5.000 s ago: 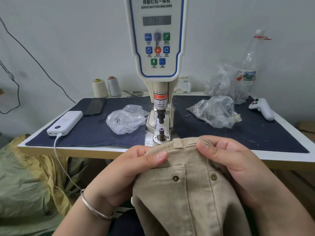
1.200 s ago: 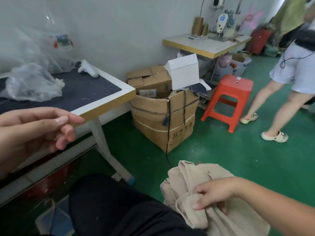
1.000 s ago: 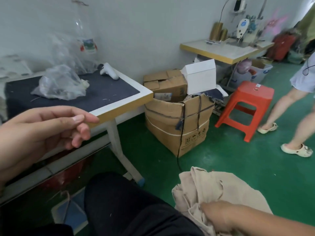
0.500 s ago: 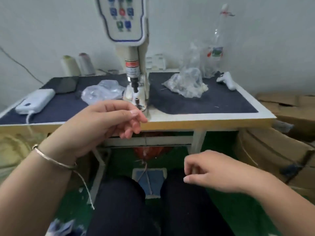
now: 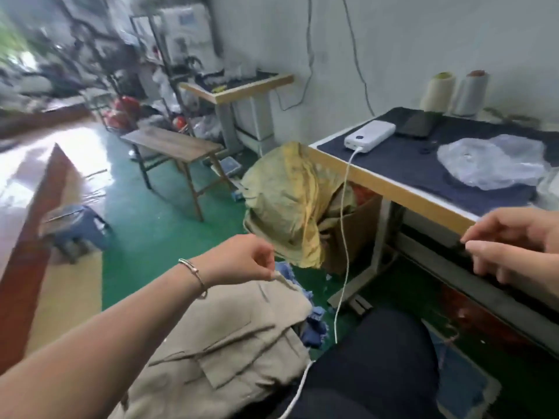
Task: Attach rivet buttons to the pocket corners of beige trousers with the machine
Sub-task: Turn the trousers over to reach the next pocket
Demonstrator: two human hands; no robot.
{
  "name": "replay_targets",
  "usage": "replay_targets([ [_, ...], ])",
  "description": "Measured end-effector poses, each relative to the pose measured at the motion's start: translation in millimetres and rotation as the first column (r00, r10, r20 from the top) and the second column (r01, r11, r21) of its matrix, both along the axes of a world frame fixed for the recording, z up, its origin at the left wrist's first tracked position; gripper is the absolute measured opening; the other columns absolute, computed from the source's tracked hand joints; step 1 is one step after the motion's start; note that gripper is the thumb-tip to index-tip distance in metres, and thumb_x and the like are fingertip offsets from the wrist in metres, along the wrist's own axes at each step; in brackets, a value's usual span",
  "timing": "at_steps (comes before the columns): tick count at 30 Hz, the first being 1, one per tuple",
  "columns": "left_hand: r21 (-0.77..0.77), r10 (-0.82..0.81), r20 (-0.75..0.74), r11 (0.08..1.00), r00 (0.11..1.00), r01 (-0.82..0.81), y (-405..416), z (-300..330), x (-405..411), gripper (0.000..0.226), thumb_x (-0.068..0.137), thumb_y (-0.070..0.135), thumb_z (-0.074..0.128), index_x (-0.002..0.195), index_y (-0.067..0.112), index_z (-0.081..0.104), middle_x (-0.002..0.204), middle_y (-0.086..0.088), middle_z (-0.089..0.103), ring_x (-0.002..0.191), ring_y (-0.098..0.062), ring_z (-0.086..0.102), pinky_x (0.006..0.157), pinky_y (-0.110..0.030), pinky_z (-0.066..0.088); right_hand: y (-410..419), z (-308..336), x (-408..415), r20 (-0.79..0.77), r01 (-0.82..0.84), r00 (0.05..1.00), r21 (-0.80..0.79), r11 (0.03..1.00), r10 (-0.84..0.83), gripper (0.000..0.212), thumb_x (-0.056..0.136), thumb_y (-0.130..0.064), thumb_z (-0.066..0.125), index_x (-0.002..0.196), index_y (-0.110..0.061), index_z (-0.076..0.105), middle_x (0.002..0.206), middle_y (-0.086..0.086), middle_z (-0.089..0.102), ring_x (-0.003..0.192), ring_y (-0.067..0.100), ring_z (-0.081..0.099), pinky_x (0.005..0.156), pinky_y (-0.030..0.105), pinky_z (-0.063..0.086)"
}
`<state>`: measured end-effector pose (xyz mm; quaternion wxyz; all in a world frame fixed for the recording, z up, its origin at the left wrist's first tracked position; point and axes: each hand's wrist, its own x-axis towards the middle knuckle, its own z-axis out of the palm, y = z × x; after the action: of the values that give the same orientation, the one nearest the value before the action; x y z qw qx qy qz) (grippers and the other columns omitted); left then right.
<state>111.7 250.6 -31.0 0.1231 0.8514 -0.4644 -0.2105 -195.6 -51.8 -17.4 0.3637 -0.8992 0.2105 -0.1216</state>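
Beige trousers (image 5: 230, 352) lie heaped at 7 o'clock, low beside the lap. Left hand (image 5: 242, 258) pinches a fabric edge at the heap's top. Right hand (image 5: 514, 240) hovers at 3 o'clock near the worktop (image 5: 402, 192) edge, fingers loosely curled, holding nothing. Risks: thin pinch slips, or the lift drags several garments. White cable (image 5: 343, 237) hangs just beside the heap; could snag and pull the power bank (image 5: 369, 136) off. Machine out of view.
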Motion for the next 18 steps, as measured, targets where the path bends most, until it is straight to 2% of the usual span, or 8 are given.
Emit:
replay_targets([
  [3,0.331,-0.040,0.120,0.944,0.992,-0.002,43.6,-23.8,2.4,0.031,0.075,0.049,0.080,0.077,0.023,0.063,0.081,0.008,0.067,0.078,-0.014,0.059,0.065,-0.024,0.045,-45.8,-38.9,30.0,0.025,0.032,0.999,-0.026,0.999,-0.032,0.045,0.078,-0.063,0.069,0.104,-0.027,0.069,0.075,0.000,0.073,0.055,0.019,0.069,0.042,0.028,0.053],
  [5,0.507,-0.086,0.147,0.862,0.985,0.000,63.2,-45.1,-4.6,0.045,0.068,0.056,0.083,0.082,0.019,0.060,0.092,0.001,0.068,0.084,-0.020,0.058,0.069,-0.030,0.044,-47.5,-42.2,51.4,0.009,0.013,1.000,0.005,1.000,-0.013,0.013,0.082,-0.040,0.072,0.091,-0.030,0.071,0.066,0.007,0.070,0.050,0.030,0.065,0.037,0.042,0.049],
  [6,0.532,-0.094,0.157,0.847,0.983,-0.004,69.4,-55.5,-9.0,0.047,0.066,0.055,0.085,0.084,0.020,0.058,0.096,-0.001,0.066,0.086,-0.023,0.057,0.069,-0.031,0.040,-34.0,-35.2,62.9,-0.012,-0.040,0.999,0.077,0.996,0.041,0.011,0.087,-0.022,0.066,0.084,-0.030,0.072,0.060,0.010,0.067,0.049,0.036,0.062,0.041,0.049,0.048],
  [8,0.506,-0.089,0.204,0.862,0.975,-0.027,75.4,-69.1,-15.0,0.046,0.067,0.046,0.085,0.092,0.019,0.057,0.103,-0.005,0.064,0.092,-0.026,0.058,0.069,-0.031,0.036,-2.3,-13.9,74.3,0.008,-0.057,0.998,0.117,0.991,0.057,0.054,0.092,0.010,0.048,0.065,-0.028,0.074,0.051,0.016,0.062,0.047,0.039,0.056,0.054,0.046,0.049],
  [9,0.484,-0.084,0.223,0.874,0.971,-0.035,75.3,-71.3,-14.8,0.039,0.069,0.039,0.083,0.093,0.020,0.058,0.104,-0.006,0.064,0.094,-0.027,0.059,0.068,-0.030,0.036,-1.6,-8.9,76.0,0.001,-0.030,1.000,0.145,0.989,0.030,0.061,0.092,0.018,0.041,0.055,-0.021,0.072,0.046,0.016,0.058,0.044,0.034,0.054,0.052,0.037,0.048],
  [12,0.486,-0.119,0.246,0.874,0.962,-0.016,70.8,-69.6,-7.0,0.021,0.075,0.024,0.073,0.092,0.019,0.062,0.104,-0.009,0.066,0.097,-0.029,0.060,0.068,-0.028,0.035,6.8,0.9,74.4,-0.087,0.055,0.995,0.104,0.993,-0.046,0.039,0.092,0.020,0.039,0.058,0.008,0.052,0.045,0.018,0.052,0.051,0.037,0.053,0.059,0.028,0.048],
  [15,0.452,-0.141,0.263,0.892,0.954,0.007,64.7,-61.7,4.5,0.014,0.083,0.021,0.063,0.077,0.017,0.051,0.093,-0.011,0.066,0.086,-0.030,0.057,0.065,-0.030,0.035,6.6,-6.7,65.9,-0.013,0.126,0.992,0.185,0.975,-0.126,0.029,0.092,0.020,0.039,0.078,0.002,0.057,0.051,0.020,0.051,0.058,0.049,0.044,0.054,0.029,0.047],
  [18,0.225,0.064,0.215,0.968,0.974,-0.113,55.9,-30.5,21.8,0.032,0.090,0.017,0.054,0.063,0.017,0.037,0.064,0.002,0.050,0.069,-0.023,0.048,0.057,-0.028,0.034,-0.6,-14.7,50.1,-0.043,0.115,0.993,0.195,0.974,-0.108,0.027,0.091,0.018,0.045,0.073,0.004,0.060,0.051,0.031,0.050,0.050,0.052,0.048,0.050,0.040,0.048],
])
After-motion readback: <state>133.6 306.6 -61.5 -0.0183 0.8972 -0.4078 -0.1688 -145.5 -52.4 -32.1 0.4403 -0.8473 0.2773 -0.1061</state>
